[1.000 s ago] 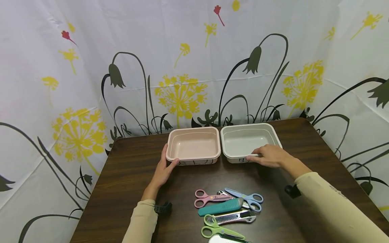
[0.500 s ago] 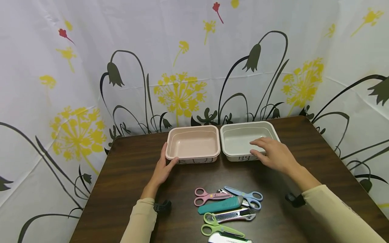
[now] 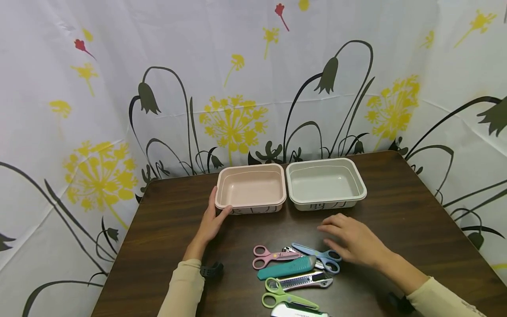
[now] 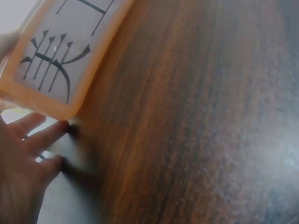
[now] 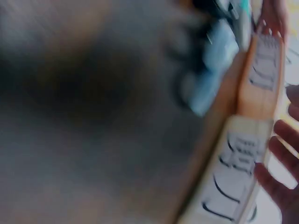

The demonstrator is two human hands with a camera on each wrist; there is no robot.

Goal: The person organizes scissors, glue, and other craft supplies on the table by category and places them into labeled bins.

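My left hand point(image 3: 209, 224) rests at the near left corner of a pink plastic box point(image 3: 259, 210), thumb on its front rim and fingers along its left side. In the left wrist view those fingers point(image 4: 44, 140) look fairly straight beside the box's end. My right hand point(image 3: 350, 240) hovers with loosely bent, spread fingers, holding nothing. It is just right of blue-handled scissors point(image 3: 319, 256), in front of a pale grey-green box point(image 3: 326, 178). Around the scissors lie pink scissors point(image 3: 273, 256), a teal-handled cutter point(image 3: 287, 267), a silver snap-off knife point(image 3: 306, 281) and green scissors point(image 3: 281, 297).
Both boxes stand side by side at the back of the dark wooden table point(image 3: 170, 246), with black characters on their fronts. A white-and-green item point(image 3: 297, 311) is cut off by the lower frame edge. A flower-print curtain point(image 3: 237, 44) hangs behind the table.
My right hand has left the front rim of the grey-green box and come down toward the blue scissors. My left hand stays at the pink box.
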